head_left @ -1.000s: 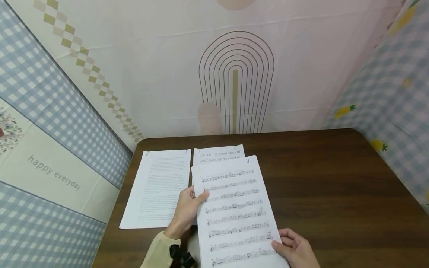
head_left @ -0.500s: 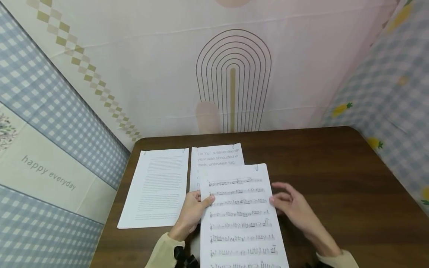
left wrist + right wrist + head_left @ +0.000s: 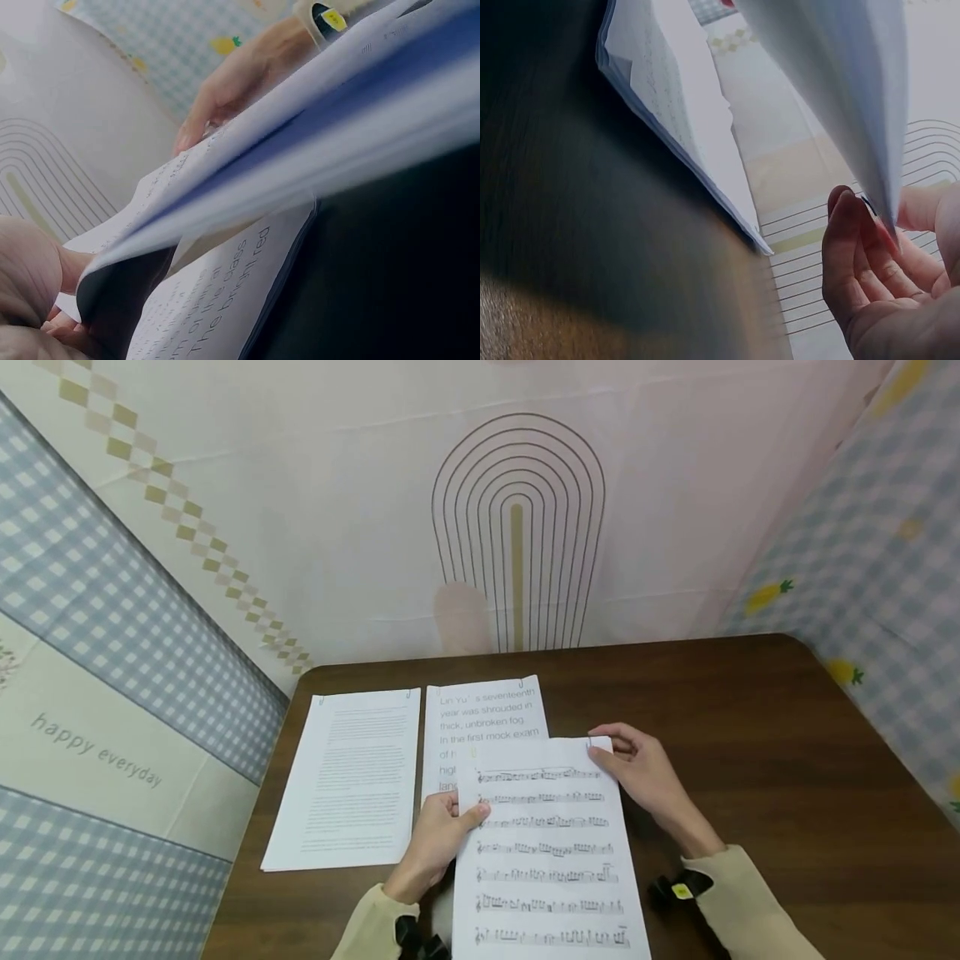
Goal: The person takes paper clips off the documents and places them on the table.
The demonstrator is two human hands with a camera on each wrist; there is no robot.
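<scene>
A stack of sheet music (image 3: 551, 864), printed with several staves, is held above the table in the head view. My left hand (image 3: 437, 842) grips its left edge, thumb on the front and fingers behind. At the upper right corner, my right hand (image 3: 647, 778) pinches the stack beside a paper clip (image 3: 589, 743). The right wrist view shows that corner between the right thumb and fingers (image 3: 847, 240). Beneath the music lies a clipped stack of large-print text (image 3: 487, 710), its lower part covered. In the left wrist view, the sheets' edges are blurred.
Left of the large-print stack, a clipped stack of small-print pages (image 3: 352, 777) lies flat on the brown wooden table (image 3: 750, 718). A patterned cloth (image 3: 360, 527) hangs behind the table, with checked cloth (image 3: 840, 560) at the right.
My right hand has moved from the music's lower right edge up to its clipped corner. The music has shifted down and slightly right, uncovering more large-print text. My left hand keeps its grip.
</scene>
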